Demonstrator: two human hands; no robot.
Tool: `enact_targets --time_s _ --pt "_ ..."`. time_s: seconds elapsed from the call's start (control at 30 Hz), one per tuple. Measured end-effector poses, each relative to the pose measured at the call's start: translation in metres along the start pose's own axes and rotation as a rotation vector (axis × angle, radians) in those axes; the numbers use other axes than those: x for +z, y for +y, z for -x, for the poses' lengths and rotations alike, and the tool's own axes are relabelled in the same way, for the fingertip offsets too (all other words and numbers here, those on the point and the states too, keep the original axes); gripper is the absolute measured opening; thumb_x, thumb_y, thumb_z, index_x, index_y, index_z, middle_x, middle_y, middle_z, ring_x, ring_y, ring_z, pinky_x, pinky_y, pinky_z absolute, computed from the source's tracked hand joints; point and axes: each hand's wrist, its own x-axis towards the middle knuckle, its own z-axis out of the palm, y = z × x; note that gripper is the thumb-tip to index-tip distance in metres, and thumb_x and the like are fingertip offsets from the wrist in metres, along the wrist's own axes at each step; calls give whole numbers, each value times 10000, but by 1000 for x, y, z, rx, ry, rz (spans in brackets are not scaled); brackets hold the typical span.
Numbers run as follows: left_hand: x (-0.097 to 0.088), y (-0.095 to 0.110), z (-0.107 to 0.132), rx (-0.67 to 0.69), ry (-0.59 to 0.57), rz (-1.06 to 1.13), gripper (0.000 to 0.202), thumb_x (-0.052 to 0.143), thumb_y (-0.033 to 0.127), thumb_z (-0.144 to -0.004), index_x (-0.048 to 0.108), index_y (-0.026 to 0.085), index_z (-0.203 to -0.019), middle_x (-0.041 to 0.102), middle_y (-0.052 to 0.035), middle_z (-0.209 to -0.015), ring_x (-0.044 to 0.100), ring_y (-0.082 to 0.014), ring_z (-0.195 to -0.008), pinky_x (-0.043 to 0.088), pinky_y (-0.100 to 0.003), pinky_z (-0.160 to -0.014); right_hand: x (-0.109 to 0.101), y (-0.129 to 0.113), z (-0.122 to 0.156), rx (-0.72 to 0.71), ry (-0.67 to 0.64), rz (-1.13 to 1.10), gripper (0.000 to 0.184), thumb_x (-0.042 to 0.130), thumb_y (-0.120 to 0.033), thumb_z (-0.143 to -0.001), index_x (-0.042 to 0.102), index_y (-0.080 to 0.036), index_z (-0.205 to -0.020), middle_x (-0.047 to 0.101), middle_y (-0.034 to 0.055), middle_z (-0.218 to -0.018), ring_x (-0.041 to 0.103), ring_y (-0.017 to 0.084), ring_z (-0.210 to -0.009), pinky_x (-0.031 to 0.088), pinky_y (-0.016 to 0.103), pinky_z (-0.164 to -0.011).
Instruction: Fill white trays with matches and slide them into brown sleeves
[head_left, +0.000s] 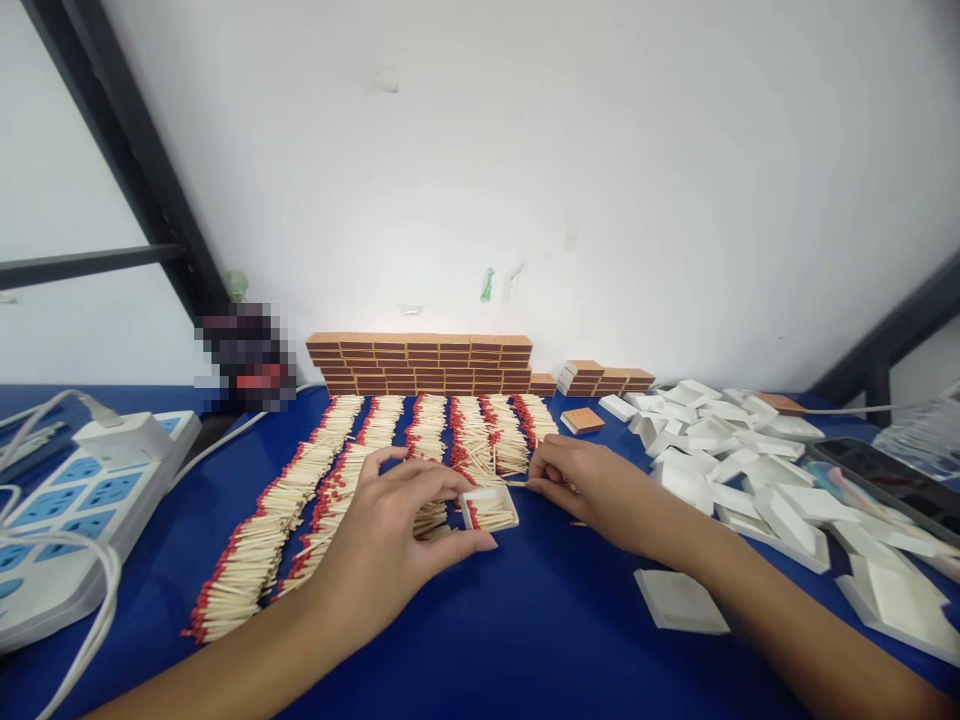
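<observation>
My left hand (397,520) curves around the left side of a small white matchbox tray (491,512), its thumb at the near edge and its fingers at the far edge. Several red-tipped matches lie inside the tray. My right hand (581,485) is just right of the tray, fingers pinched together; a pale matchstick shows at its fingertips and a red tip below the hand. Behind both hands, long rows of matches (259,535) with red heads run toward the wall. Part of the rows is hidden by my left hand.
Brown matchboxes (427,365) are stacked along the wall, with a lower stack (600,378) and a single matchbox (583,421) to the right. Empty white trays (750,465) are heaped right, near a phone (889,485). One tray (681,602) lies closer. A power strip (97,500) with cables sits left.
</observation>
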Motion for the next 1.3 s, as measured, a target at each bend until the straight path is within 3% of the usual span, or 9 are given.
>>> enact_targets --time_s 0.13,0.27,0.53,0.67,0.8,1.0,1.13,1.3 --pt "0 -2 -1 -53 31 -19 387 936 488 -791 748 274 -1052 837 25 -1023 750 -258 -992 446 -458 -1005 -12 7 3 16 119 24 175 548 -242 -1060 617 -217 -902 657 51 -893 611 202 -773 431 329 -680" --pt "0 -2 -1 -62 25 -10 382 939 484 -787 750 276 -1047 841 25 -1024 746 -263 -987 463 -458 -1002 -20 -1 6 -76 256 6 154 560 -275 -1078 623 -229 -945 629 35 -880 595 200 -789 436 326 -698" --pt "2 2 1 -38 13 58 375 929 479 -804 737 300 -1072 834 45 -1097 760 -244 -1035 403 -471 -1077 -1 -50 13 -228 195 -199 69 614 -226 -1068 670 -220 -1029 647 15 -914 611 160 -799 456 292 -711" --pt "2 2 1 -38 11 43 364 929 474 -808 745 303 -1072 837 40 -1099 762 -247 -1018 430 -474 -1055 -4 -41 10 -199 285 -212 117 619 -262 -1067 686 -216 -983 630 12 -850 584 156 -750 429 292 -671" --pt "-2 -6 -2 -125 97 -6 358 920 511 -805 778 309 -1064 842 15 -1028 742 -295 -1062 493 -475 -985 -6 -23 4 -109 383 -135 173 597 -254 -1066 678 -209 -920 613 16 -802 547 163 -717 409 311 -667" --pt "-8 -20 -10 -262 248 45 388 881 601 -810 789 289 -1021 835 -14 -1078 786 -280 -984 553 -452 -969 20 -36 -3 -103 223 -189 54 681 -241 -1023 726 -225 -998 641 15 -874 608 171 -785 455 311 -718" --pt "-6 -20 -11 -259 251 67 367 879 581 -820 786 290 -1024 834 -9 -1064 788 -276 -974 558 -455 -970 33 -48 -4 -125 115 -149 58 665 -186 -1025 706 -205 -989 649 26 -916 627 179 -814 461 309 -719" --pt "-5 -16 -8 -239 207 13 349 921 530 -791 776 312 -1022 837 18 -1013 762 -299 -1031 507 -508 -1025 26 -43 -1 -72 10 -87 91 601 -169 -1057 661 -195 -994 670 54 -991 640 199 -845 477 334 -754"
